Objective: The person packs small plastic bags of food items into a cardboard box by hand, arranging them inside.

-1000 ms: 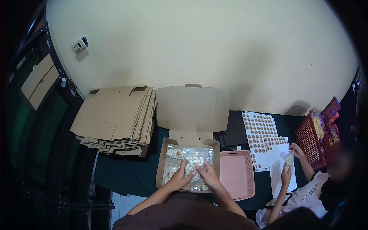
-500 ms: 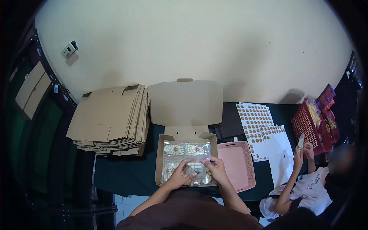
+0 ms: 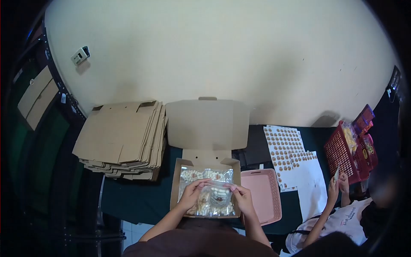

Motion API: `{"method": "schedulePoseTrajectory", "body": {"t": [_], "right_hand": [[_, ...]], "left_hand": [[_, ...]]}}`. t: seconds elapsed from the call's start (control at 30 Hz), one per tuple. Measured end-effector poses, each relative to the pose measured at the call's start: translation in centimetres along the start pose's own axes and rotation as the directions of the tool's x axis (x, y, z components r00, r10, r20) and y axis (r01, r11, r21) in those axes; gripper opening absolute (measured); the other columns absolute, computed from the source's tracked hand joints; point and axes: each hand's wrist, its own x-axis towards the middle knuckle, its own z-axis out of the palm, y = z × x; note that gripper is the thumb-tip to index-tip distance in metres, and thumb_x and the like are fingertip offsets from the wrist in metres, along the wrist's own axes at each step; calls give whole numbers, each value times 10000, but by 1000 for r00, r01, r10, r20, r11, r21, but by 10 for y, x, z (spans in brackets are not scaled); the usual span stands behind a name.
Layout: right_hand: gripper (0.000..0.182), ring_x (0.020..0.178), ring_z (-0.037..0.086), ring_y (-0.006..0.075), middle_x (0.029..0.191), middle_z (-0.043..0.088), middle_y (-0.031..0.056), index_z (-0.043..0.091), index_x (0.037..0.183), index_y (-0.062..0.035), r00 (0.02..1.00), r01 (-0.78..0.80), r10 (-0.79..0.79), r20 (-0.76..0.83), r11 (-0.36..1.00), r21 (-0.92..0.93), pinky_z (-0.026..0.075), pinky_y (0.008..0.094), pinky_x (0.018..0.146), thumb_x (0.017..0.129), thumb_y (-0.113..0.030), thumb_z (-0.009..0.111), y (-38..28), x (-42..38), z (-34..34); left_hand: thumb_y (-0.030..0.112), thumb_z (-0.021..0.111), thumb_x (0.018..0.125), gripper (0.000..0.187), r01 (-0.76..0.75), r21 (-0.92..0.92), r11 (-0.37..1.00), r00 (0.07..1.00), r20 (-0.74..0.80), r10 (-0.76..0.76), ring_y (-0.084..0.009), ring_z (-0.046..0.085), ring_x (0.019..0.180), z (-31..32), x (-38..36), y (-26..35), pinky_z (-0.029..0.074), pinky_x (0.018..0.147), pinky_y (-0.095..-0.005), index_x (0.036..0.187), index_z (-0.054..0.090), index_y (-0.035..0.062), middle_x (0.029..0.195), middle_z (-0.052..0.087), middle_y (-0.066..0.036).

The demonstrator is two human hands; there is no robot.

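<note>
Both my hands are over an open cardboard box (image 3: 175,190) that holds several clear bags of pale pieces (image 3: 213,174). Between them hangs one clear bag with an orange-brown sticker (image 3: 220,195). My left hand (image 3: 191,196) pinches its upper left edge, and my right hand (image 3: 242,198) pinches its upper right corner. The box lid (image 3: 207,124) stands raised behind, toward the wall. The bag and my hands hide part of the box's contents.
At left lies a stack of flat cardboard boxes (image 3: 117,132). A pink tray (image 3: 260,192) is right of the box, then sticker sheets (image 3: 284,150) and a red basket (image 3: 341,147). A co-worker (image 3: 342,222) holds a small packet at far right.
My left hand has moved up and left to the bag's top edge, and the bag now hangs between both hands. The whole view has shifted slightly, with the table lower in it.
</note>
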Motion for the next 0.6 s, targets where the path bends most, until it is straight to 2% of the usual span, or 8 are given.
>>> {"method": "schedulePoseTrajectory", "body": {"t": [0.07, 0.13, 0.2, 0.23, 0.3, 0.4, 0.47, 0.6], "right_hand": [[324, 913, 559, 152, 1004, 622, 111, 575, 1087, 45, 907, 221, -135, -399, 959, 178, 421, 276, 843, 933, -212, 454, 6, 7, 7], [308, 992, 542, 166, 1036, 612, 123, 563, 1101, 45, 849, 332, -170, -501, 908, 255, 399, 283, 886, 933, -184, 444, 23, 18, 10], [300, 1042, 527, 188, 1078, 591, 146, 571, 1083, 39, 847, 280, -296, -442, 954, -102, 401, 319, 895, 928, -185, 447, 27, 15, 10], [300, 1042, 527, 188, 1078, 591, 146, 571, 1083, 39, 840, 282, -297, -454, 954, -101, 401, 319, 895, 928, -185, 447, 20, 15, 14], [270, 1029, 536, 235, 1133, 565, 140, 578, 1101, -8, 862, 347, -467, -197, 827, -443, 391, 353, 905, 887, -153, 500, 9, 15, 26], [295, 1000, 538, 275, 1163, 548, 139, 580, 1114, -33, 775, 480, -627, -78, 665, -572, 386, 370, 898, 831, -110, 552, 10, 20, 47], [283, 996, 533, 281, 1123, 550, 147, 583, 1080, -29, 783, 477, -611, -114, 708, -520, 392, 369, 887, 807, -104, 580, 11, 20, 47], [234, 971, 527, 265, 968, 534, 133, 585, 926, -26, 795, 409, -502, -340, 858, -310, 408, 347, 864, 724, -86, 685, 6, 26, 52]], "left_hand": [[198, 462, 923, 283, -8, -44, 999, 998, -68, 5, -153, 557, 958, -13, 5, -8, 395, 885, -302, 1119, 546, 12, 994, 612, -100], [207, 451, 923, 295, 33, -110, 993, 979, -195, -54, -173, 530, 1022, -29, 8, -13, 362, 925, -316, 1147, 518, 27, 1079, 574, -91], [218, 479, 908, 337, 24, -55, 998, 998, -49, -26, -190, 489, 1092, -25, 9, -9, 340, 952, -327, 1182, 495, 23, 1160, 530, -104], [229, 506, 893, 387, -1, -5, 1000, 997, 76, 1, -208, 448, 1162, -24, 9, -6, 319, 979, -338, 1216, 472, 18, 1240, 487, -118], [240, 534, 876, 453, -28, 21, 999, 994, 110, 25, -218, 384, 1217, -6, 3, -3, 288, 1002, -341, 1257, 429, 18, 1298, 431, -121], [253, 614, 825, 650, -85, -6, 996, 986, 143, 85, -217, 263, 1301, 17, -1, 0, 213, 1046, -325, 1347, 303, 24, 1408, 287, -136], [195, 618, 825, 558, -65, -80, 995, 998, 10, 66, -211, 369, 1237, 24, -3, 4, 252, 1031, -320, 1300, 387, 13, 1340, 396, -143], [121, 606, 829, 365, 28, -82, 996, 1000, 2, -27, -189, 509, 1094, 13, -7, -1, 303, 1004, -314, 1167, 537, 0, 1176, 555, -131]]}}
